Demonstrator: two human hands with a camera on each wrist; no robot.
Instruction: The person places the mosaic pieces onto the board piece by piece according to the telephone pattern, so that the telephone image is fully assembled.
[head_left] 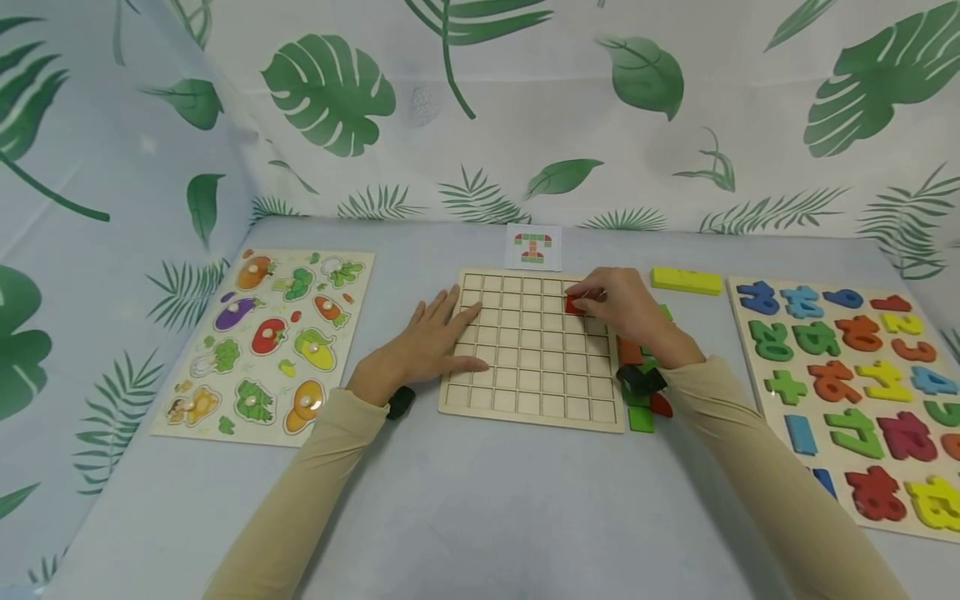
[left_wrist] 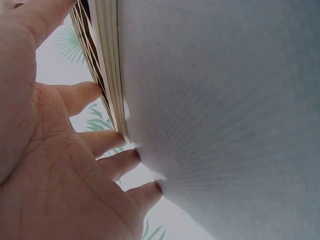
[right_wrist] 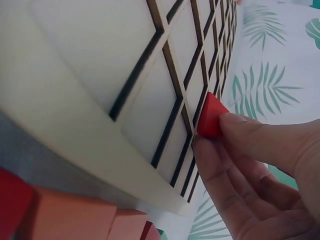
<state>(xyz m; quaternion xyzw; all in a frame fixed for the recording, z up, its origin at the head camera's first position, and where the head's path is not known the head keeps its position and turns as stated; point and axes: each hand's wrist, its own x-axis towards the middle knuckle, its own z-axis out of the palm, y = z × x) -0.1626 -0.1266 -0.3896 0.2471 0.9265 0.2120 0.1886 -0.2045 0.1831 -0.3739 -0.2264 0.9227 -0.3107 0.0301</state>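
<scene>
A wooden grid board (head_left: pixel 525 350) with square cells lies flat in the middle of the table. Between thumb and fingers, my right hand (head_left: pixel 626 304) pinches a red block (right_wrist: pixel 211 116) over the board's right side, near the upper rows. The block overlaps the grid lines in the right wrist view. My left hand (head_left: pixel 427 343) is spread at the board's left edge, thumb and index finger on the board; the other fingertips (left_wrist: pixel 150 192) touch the table beside it. Above the board lies a small pattern card (head_left: pixel 533 247) showing a red, green and orange figure.
Green, red and orange blocks (head_left: pixel 641 418) lie along the board's right edge, partly under the right wrist. Behind them sits a yellow block (head_left: pixel 686 281). A vegetable puzzle board (head_left: pixel 262 350) is at left, a number puzzle board (head_left: pixel 813 400) at right. A leaf-print backdrop (head_left: pixel 480 125) stands behind.
</scene>
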